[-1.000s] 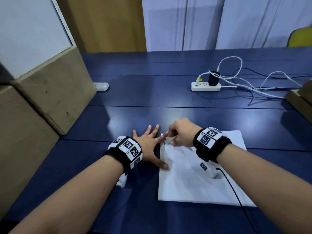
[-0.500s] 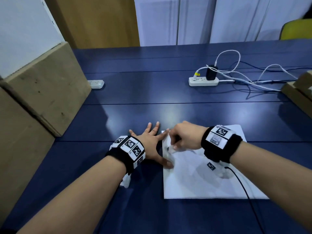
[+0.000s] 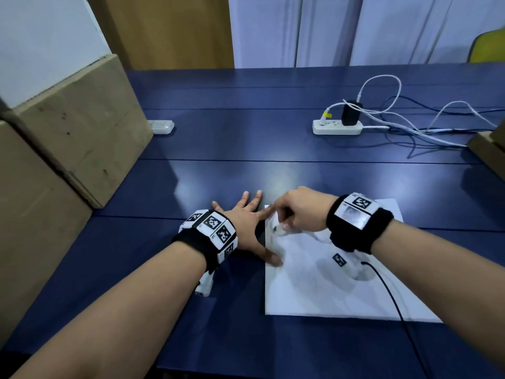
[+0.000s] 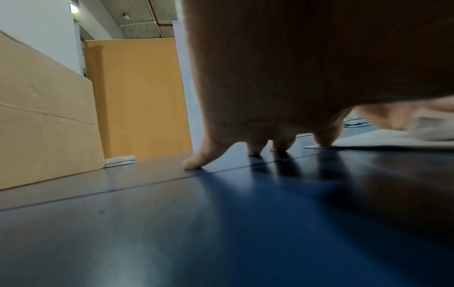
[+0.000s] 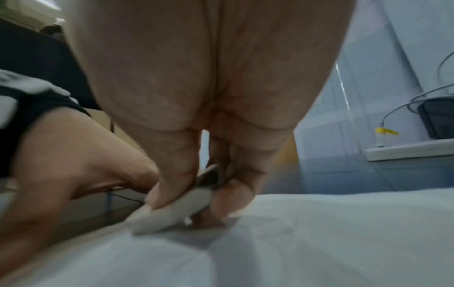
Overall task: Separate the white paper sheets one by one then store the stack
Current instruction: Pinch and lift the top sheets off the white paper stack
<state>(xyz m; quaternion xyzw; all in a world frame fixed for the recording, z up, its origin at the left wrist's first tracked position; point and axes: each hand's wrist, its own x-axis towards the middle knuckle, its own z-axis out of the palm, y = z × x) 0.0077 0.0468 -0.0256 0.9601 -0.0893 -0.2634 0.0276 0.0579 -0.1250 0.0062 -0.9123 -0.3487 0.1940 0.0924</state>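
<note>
The paper stack lies flat on the blue table in front of me, slightly right. My right hand pinches its far left corner, curled up between thumb and fingers. I judge I might lift two sheets together, since the pinched corner looks thick, or crease it by pulling too hard. My left hand lies spread flat beside the stack, thumb and forefinger pressing its left edge; if that slips, the whole stack could shift.
</note>
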